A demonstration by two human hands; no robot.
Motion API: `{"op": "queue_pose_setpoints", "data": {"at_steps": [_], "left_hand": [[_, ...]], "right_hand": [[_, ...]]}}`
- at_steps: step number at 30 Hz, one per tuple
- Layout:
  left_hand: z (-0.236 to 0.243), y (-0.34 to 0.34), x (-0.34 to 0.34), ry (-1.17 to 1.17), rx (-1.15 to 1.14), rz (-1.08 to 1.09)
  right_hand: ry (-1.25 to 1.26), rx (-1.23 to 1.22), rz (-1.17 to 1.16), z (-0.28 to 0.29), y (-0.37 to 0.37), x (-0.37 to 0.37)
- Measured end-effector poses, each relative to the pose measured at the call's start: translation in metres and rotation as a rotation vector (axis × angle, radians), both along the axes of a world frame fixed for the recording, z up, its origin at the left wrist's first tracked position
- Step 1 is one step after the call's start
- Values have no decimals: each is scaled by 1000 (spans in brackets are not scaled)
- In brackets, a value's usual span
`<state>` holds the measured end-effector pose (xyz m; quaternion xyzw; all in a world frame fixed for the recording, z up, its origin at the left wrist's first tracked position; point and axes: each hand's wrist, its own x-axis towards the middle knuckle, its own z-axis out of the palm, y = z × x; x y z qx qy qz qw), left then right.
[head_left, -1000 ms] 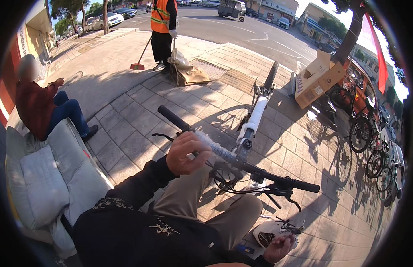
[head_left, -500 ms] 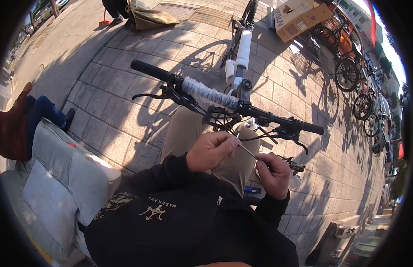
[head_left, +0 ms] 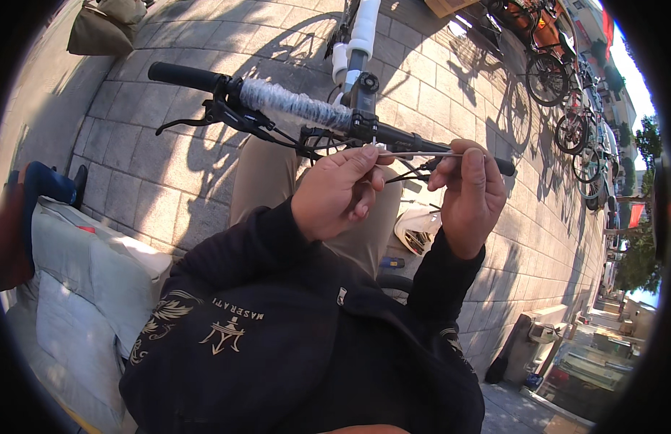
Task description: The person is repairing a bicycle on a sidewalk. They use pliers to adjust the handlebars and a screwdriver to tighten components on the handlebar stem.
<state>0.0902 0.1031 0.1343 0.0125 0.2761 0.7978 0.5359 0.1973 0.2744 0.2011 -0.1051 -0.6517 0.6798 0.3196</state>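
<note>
A thin, pale wire (head_left: pixel 415 153) stretches nearly level between my two hands. My left hand (head_left: pixel 335 192) pinches one end between thumb and forefinger, the other fingers curled. At the other end my right hand (head_left: pixel 474 192) grips it between thumb and fingers. Just beyond stands a bicycle's black handlebar (head_left: pixel 404 137), partly hidden by my right hand. Clear plastic wrap (head_left: pixel 295 103) covers its left half, between the grip (head_left: pixel 183 76) and the stem (head_left: pixel 364 108). A black brake lever (head_left: pixel 183 126) and dark cables (head_left: pixel 277 141) hang below the bar.
White foam (head_left: pixel 363 32) wraps the bicycle's frame. A pale bag of small parts (head_left: pixel 416 235) and a blue object (head_left: pixel 393 262) lie below my right wrist. Left is a cushioned seat (head_left: pixel 96 267), with a person's leg (head_left: pixel 53 184) behind. Parked bicycles (head_left: pixel 549 79) line the right.
Both hands have risen toward the handlebar, and the wire has gone from slanting to nearly level. My view has shifted, so the bicycle now sits higher and farther left.
</note>
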Motion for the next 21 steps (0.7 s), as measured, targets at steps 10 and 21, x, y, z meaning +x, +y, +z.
{"op": "queue_pose_setpoints", "data": {"at_steps": [10, 21], "left_hand": [[-8, 8, -10, -73, 35, -24], [-7, 10, -11, -158, 107, -66]], "right_hand": [[-73, 88, -48, 5, 6, -21], [-150, 218, -70, 20, -2, -25]]}}
